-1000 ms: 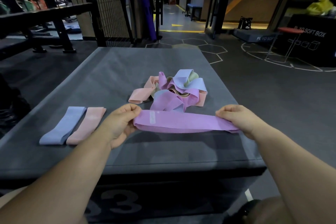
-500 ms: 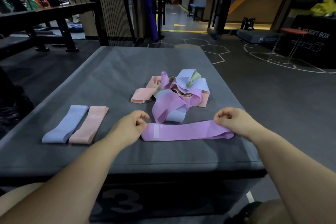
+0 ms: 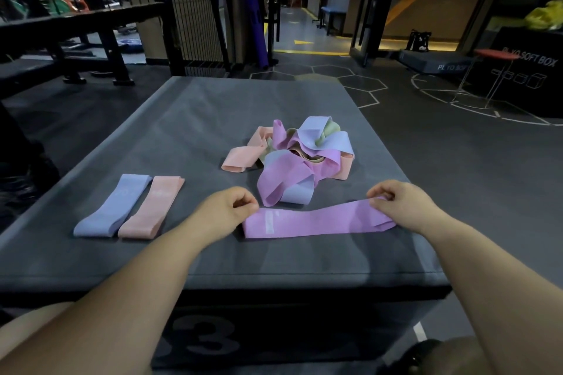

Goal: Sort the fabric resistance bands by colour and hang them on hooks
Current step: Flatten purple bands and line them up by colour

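Note:
A lilac-pink band [image 3: 313,222] lies flat across the near part of the grey plyo box [image 3: 195,119]. My right hand [image 3: 399,204] pinches its right end, which is slightly raised and folded. My left hand [image 3: 225,211] rests on the box just beside the band's left end, fingers curled, holding nothing. To the left, a blue band [image 3: 112,207] and a peach band [image 3: 152,207] lie flat side by side. Behind my hands sits a tangled pile of bands [image 3: 295,158] in pink, blue, peach and pale green.
The box's front edge runs just below my forearms, with the floor beyond on the right. A black bench [image 3: 76,27] and a wire mesh panel [image 3: 195,9] stand at the back left. Another plyo box and a stool [image 3: 493,55] are far right.
The lilac-pink band went from stretched between both hands to lying flat on the box. My left hand let go of its left end; my right hand still holds the right end.

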### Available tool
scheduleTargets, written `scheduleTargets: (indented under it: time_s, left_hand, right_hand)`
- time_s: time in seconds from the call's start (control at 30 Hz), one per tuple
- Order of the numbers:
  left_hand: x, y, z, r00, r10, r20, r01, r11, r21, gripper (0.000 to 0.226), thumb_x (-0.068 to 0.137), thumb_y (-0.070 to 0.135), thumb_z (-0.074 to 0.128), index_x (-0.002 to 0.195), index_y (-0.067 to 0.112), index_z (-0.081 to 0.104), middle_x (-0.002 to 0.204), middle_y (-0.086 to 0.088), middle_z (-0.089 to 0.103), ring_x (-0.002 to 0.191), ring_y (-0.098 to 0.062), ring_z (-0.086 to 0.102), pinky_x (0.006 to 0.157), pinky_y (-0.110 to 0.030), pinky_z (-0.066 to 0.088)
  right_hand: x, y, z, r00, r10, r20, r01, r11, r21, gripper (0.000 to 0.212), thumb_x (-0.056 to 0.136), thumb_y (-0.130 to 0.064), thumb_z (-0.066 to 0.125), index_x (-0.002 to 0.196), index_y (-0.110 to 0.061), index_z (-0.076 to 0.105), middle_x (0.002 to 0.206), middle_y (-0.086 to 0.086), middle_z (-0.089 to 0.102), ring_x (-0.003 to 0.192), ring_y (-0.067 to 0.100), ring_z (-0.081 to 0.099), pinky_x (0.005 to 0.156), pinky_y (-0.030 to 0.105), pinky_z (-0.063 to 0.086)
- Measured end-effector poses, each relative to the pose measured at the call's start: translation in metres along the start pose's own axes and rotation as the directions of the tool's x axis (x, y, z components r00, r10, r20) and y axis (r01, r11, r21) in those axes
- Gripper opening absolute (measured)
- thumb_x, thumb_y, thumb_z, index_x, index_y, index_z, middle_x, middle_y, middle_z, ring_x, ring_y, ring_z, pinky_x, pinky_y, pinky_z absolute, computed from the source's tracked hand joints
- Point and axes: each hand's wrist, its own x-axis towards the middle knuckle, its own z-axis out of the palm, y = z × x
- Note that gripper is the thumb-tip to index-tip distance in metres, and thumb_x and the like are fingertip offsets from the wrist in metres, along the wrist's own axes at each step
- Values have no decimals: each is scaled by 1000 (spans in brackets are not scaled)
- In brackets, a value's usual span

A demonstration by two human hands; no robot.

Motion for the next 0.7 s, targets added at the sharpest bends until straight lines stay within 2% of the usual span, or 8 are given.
scheduleTargets:
  time_s: [0.17,0.23,0.27,0.33,0.43,0.6,0.7]
  left_hand:
    - [2,0,-2,999,-17,-40,4,957,-290,17,97,17,52,82,23,60,79,10,60,75,-12,49,72,-28,37]
    - [3,1,-3,997,-21,-76,-5,946,-323,17,97,17,51,83,24,59,78,11,59,76,-12,48,73,-28,37]
    - [3,1,-3,996,-17,-90,-10,957,-290,16,97,17,51,84,24,58,79,12,59,76,-12,49,72,-27,37]
    - [5,1,-3,993,-24,-116,10,992,-122,14,97,18,49,87,25,56,83,11,59,77,-12,51,67,-24,38]
    - [5,-3,0,987,-68,-145,85,989,117,14,96,19,46,92,29,54,90,9,60,83,-17,55,68,-29,45]
    - [1,-6,-3,975,-44,-220,104,957,270,27,95,14,37,104,28,59,101,6,62,94,-22,55,76,-34,51]
    - [5,-7,-7,973,-122,-195,176,941,290,31,94,12,35,101,30,59,107,0,62,95,-25,57,77,-35,51]
  right_hand:
    - [-1,-1,-1,1000,9,-6,-9,1000,13,8,89,-21,64,90,-29,65,80,-13,60,74,3,54,68,23,37]
    - [-1,-2,-1,1000,4,-11,-4,1000,16,7,89,-23,64,88,-30,66,81,-13,61,75,2,54,66,21,38]
    - [-1,-3,-2,1000,0,-13,0,1000,18,6,89,-24,65,88,-29,66,82,-13,62,75,1,54,65,18,38]
    - [-2,-4,-2,1000,-3,-9,3,1000,18,5,88,-24,66,88,-28,68,83,-12,63,76,3,55,66,19,38]
    - [-2,-4,-2,1000,3,17,-4,1000,31,6,88,-24,66,90,-27,70,89,-8,68,83,9,60,74,22,39]
    - [-1,-4,-4,997,15,76,-20,998,62,13,94,-24,58,97,-27,70,99,-7,68,95,13,60,85,26,42]
    - [-1,-3,-3,995,32,99,-41,995,91,19,96,-18,53,97,-27,69,97,-4,69,84,14,60,82,27,44]
